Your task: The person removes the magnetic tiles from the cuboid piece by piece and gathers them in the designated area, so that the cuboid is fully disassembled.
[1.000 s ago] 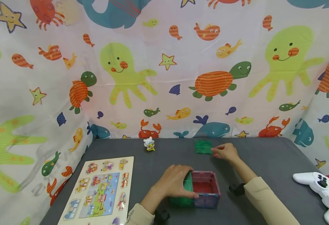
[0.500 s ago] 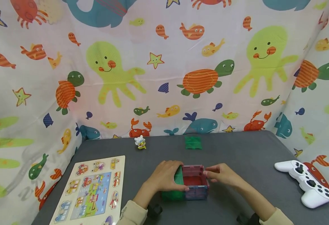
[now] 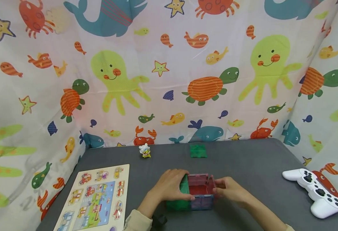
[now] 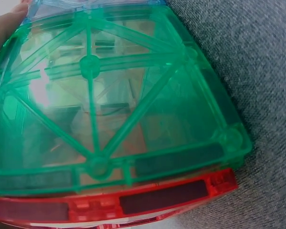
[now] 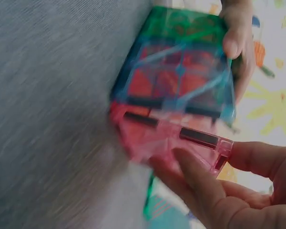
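Translucent plastic is what you are handling: an open-topped magnetic tile box (image 3: 197, 192) sitting on the grey table (image 3: 252, 166), near its front edge. Your left hand (image 3: 170, 187) is gripping the green side panel (image 4: 105, 100), fingers curled over its top rim with the thumb along the front. Your right hand (image 3: 229, 189) is pinching the pink side panel (image 5: 174, 136) between thumb and fingertips (image 5: 190, 167). The right wrist view is blurred, so exact finger placement on that panel is hard to confirm.

To seat the panel well, keep its lower edge aligned with the red base tile (image 4: 133, 202) and let the magnets draw the edges together rather than forcing them. Brace the opposite wall evenly so the box does not slide or fold inward.

Left of the box, a wooden vehicle puzzle board (image 3: 97, 199) is lying flat. At the right edge, a white game controller (image 3: 316, 192) is resting. Farther back, a spare green tile (image 3: 198, 150) and a small toy figure (image 3: 145, 150) are standing near the sea-creature curtain (image 3: 169, 70).
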A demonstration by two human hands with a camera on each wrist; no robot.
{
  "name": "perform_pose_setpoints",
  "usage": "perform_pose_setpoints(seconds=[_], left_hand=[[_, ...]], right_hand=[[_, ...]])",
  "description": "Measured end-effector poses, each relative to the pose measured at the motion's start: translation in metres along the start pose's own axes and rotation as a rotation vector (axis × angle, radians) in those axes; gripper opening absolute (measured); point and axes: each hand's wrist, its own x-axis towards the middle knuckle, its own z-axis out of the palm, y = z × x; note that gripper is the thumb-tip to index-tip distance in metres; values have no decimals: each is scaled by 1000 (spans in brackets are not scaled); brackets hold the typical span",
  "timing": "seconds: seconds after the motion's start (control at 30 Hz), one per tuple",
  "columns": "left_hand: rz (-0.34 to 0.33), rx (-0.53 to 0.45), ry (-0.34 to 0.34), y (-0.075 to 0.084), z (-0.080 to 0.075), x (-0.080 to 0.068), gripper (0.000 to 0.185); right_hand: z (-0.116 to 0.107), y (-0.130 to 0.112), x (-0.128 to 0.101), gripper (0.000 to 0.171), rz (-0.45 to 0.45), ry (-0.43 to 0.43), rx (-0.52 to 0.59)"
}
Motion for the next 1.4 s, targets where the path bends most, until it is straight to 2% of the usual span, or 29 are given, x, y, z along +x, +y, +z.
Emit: perform_pose_setpoints(seconds=[0.13, 0.37, 0.5, 0.6, 0.7, 0.8, 1.07, 1.3, 1.4], left_hand=[[10, -10, 5, -1, 1, 0, 79], [0, -3, 25, -6, -2, -2, 79], [3, 6, 21, -6, -2, 0, 79], [4, 5, 14, -5, -2, 1, 79], [-1, 1, 11, -4, -1, 2, 78], [1, -4, 8, -3, -1, 1, 78], [7, -3, 4, -3, 0, -3, 78], [5, -9, -11, -2, 0, -2, 78], [3, -10, -13, -1, 0, -1, 78]], right_hand=[[-13, 13, -14, 41, 48, 21, 71], [-20, 32, -22, 62, 28, -4, 219], [-26, 29, -20, 56, 24, 52, 181], [-38, 23, -15, 50, 30, 171, 99], [-56, 19, -3, 46, 51, 314, 64], [-74, 21, 17, 44, 69, 412, 90], [-106, 36, 70, 47, 150, 431, 224], [-120, 45, 95, 48, 235, 494, 254], [-123, 48, 103, 47, 261, 551, 240]])
